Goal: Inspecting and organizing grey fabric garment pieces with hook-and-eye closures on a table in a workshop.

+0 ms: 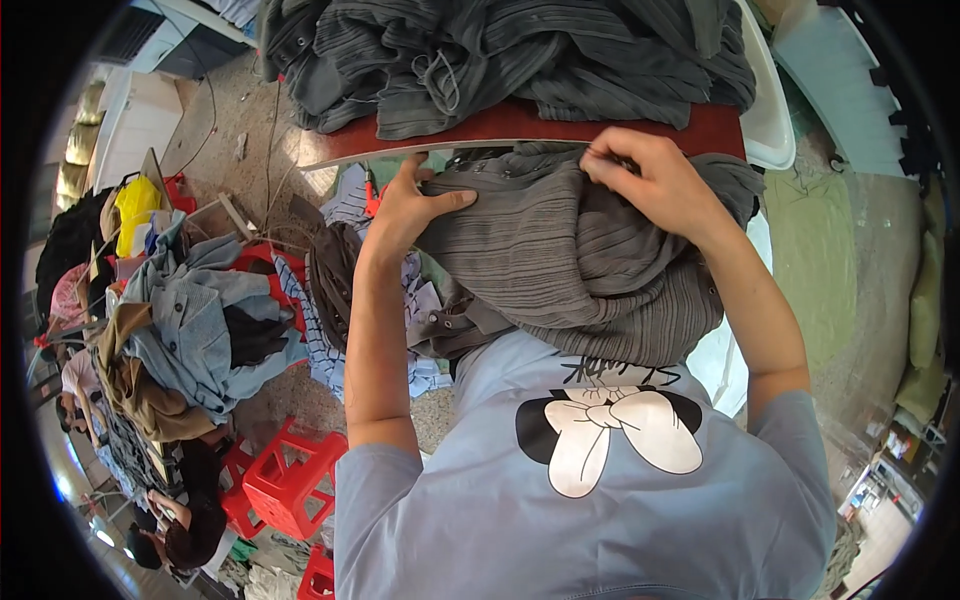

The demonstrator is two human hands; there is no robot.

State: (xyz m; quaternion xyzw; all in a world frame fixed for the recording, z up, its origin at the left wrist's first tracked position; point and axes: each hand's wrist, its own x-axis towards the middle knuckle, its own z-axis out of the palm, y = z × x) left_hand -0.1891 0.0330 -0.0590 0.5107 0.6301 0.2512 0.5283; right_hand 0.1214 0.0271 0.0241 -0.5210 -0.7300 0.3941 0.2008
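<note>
Grey ribbed garment (510, 240) lay bunched just off near edge of table (720, 130). Left hand (405, 210) was spread, thumb against garment's left part. Right hand (645, 180) curled at upper part; couldn't tell whether gripping.

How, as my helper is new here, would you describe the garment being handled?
Find the red-brown table up top. Between it and the person's blue shirt lies a dark grey ribbed garment. Unlike the similar pile on the table, it has a spread left hand and curled right hand at its far side.
</note>
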